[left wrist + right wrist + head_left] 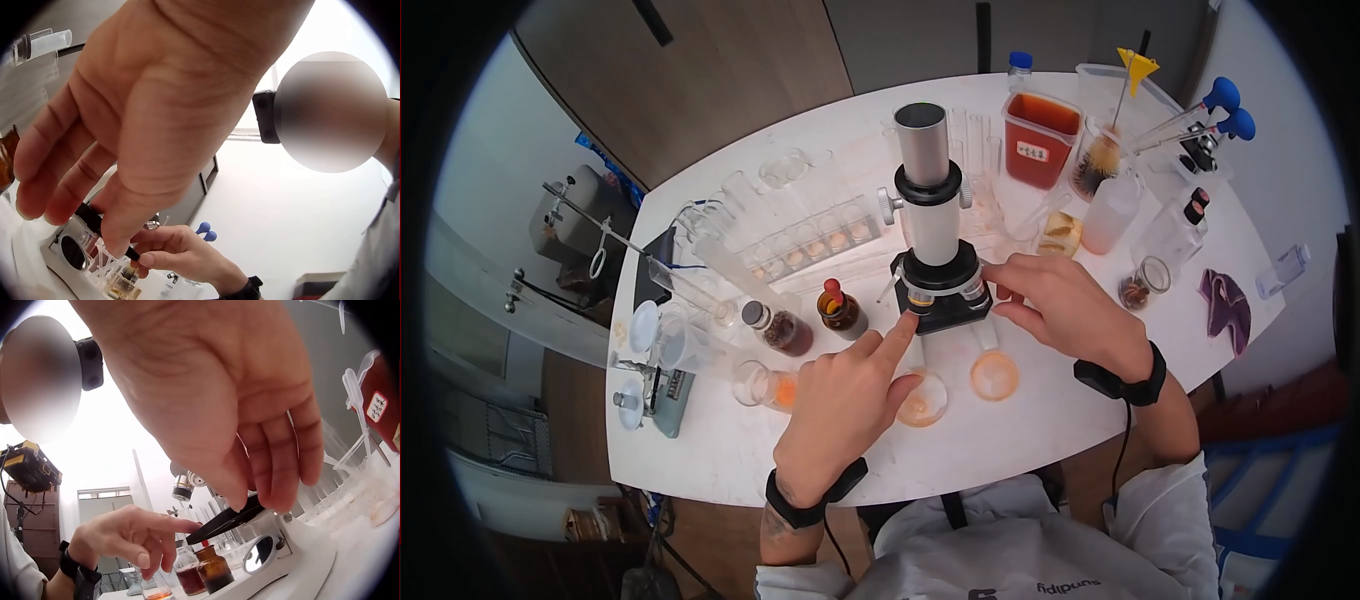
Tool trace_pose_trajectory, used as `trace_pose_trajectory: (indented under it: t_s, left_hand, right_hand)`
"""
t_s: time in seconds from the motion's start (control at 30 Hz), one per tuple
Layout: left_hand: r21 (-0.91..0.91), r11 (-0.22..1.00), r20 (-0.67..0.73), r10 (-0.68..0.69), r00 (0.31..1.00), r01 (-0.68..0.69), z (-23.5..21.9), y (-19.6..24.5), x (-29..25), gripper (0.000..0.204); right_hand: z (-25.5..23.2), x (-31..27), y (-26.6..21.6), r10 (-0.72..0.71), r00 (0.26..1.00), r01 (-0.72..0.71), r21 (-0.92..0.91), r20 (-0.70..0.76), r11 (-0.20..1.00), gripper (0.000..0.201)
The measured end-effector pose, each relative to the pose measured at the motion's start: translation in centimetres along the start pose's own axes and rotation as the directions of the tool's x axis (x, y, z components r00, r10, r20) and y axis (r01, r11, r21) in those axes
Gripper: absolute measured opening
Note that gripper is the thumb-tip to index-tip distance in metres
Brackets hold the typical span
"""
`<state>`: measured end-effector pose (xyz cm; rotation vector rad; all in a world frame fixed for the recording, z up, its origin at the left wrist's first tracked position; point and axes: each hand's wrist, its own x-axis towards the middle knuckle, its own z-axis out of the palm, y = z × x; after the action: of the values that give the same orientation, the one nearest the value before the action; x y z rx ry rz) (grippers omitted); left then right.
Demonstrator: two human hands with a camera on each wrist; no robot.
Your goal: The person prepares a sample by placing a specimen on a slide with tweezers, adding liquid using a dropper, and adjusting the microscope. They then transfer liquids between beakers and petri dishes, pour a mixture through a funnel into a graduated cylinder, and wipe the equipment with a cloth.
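A silver and black microscope (930,232) stands mid-table. Its black stage (955,318) lies between both hands. My left hand (837,408) reaches in from the left, its straight index fingertip touching the front left of the stage, while the other fingers bend loosely. At the opposite side, my right hand (1068,312) pinches the edge of the stage between thumb and fingers. The right wrist view shows the stage (226,524) from below, above the round mirror (260,555). Two petri dishes with orange contents, one dish (995,375) under the right hand, lie in front.
Left of the microscope stand a brown dropper bottle (840,312), a dark-filled jar (778,330) and a balance (668,385). A test tube rack (815,240) is behind. On the right are a red container (1040,140), a small jar (1143,284) and a purple leaf (1226,310).
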<state>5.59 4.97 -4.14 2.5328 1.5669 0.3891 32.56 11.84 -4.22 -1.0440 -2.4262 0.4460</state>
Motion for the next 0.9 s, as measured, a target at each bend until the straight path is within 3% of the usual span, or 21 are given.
trace_pose_trajectory:
  t_s: [0.1, 0.3, 0.5, 0.77, 0.9]
  left_hand:
    - [-0.007, 1.0, 0.016, -0.015, 1.0, 0.015, 0.0, 0.1, 0.0, 0.062]
    - [-0.015, 1.0, -0.001, -0.017, 1.0, 0.017, -0.1, 0.0, -0.2, 0.064]
    - [0.005, 0.999, -0.023, -0.049, 0.999, 0.049, 0.3, -0.7, 0.7, 0.067]
    - [-0.014, 0.997, -0.007, -0.075, 0.997, 0.075, 0.4, -0.8, 1.2, 0.069]
    - [-0.059, 0.993, 0.006, -0.1, 0.995, 0.1, -0.2, -0.6, 1.0, 0.07]
  right_hand:
    - [0.3, -0.9, 0.0, 0.018, 0.999, -0.016, 0.043, -0.048, 0.999, 0.04]
    - [0.4, -2.4, 0.0, -0.016, 1.0, 0.017, -0.033, 0.017, 0.999, 0.047]
    - [1.2, -1.8, 0.5, -0.018, 1.0, 0.017, -0.097, -0.011, 0.995, 0.055]
    - [1.1, -1.5, 0.3, 0.051, 0.998, -0.05, -0.07, 0.02, 0.996, 0.054]
    - [0.7, -1.6, 0.1, 0.033, 0.999, -0.033, -0.002, -0.005, 0.999, 0.067]
